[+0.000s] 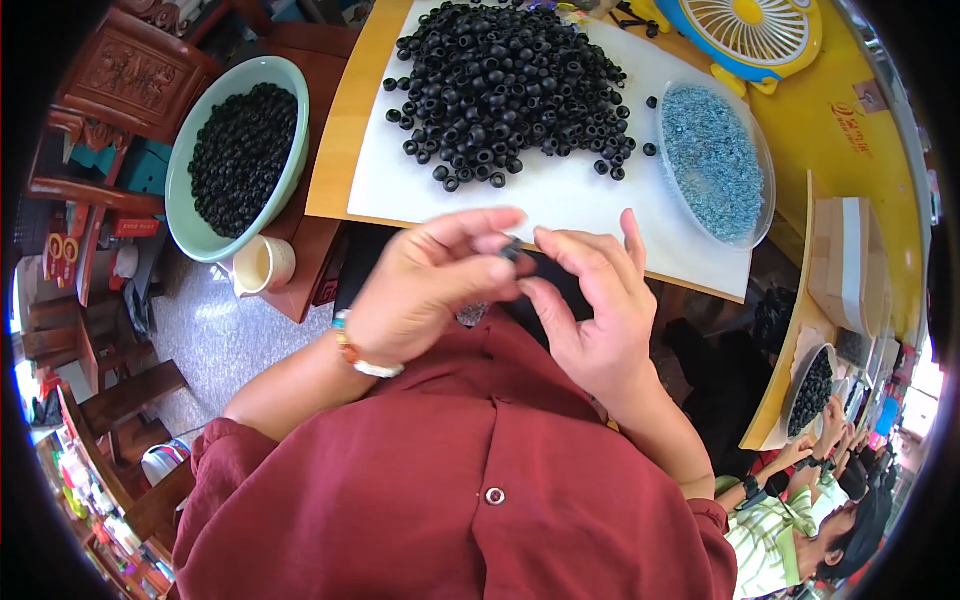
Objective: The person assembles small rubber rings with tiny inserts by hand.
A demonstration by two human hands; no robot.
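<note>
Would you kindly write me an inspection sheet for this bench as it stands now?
Surface: white board on a wooden table.
Job's things: small black ring pinched between both hands; pile of black rings on the board.
Clutter: clear dish of blue bits; green bowl of black rings; cup.
Grippers: left hand and right hand both closed on the ring.
Cables: nothing seen.
Surroundings: blue and yellow fan; another person at lower right.

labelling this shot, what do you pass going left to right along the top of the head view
pale green bowl of black rings → loose heap of black rubber rings on the white board → clear oval dish of blue-grey bits → round yellow and blue fan
</note>
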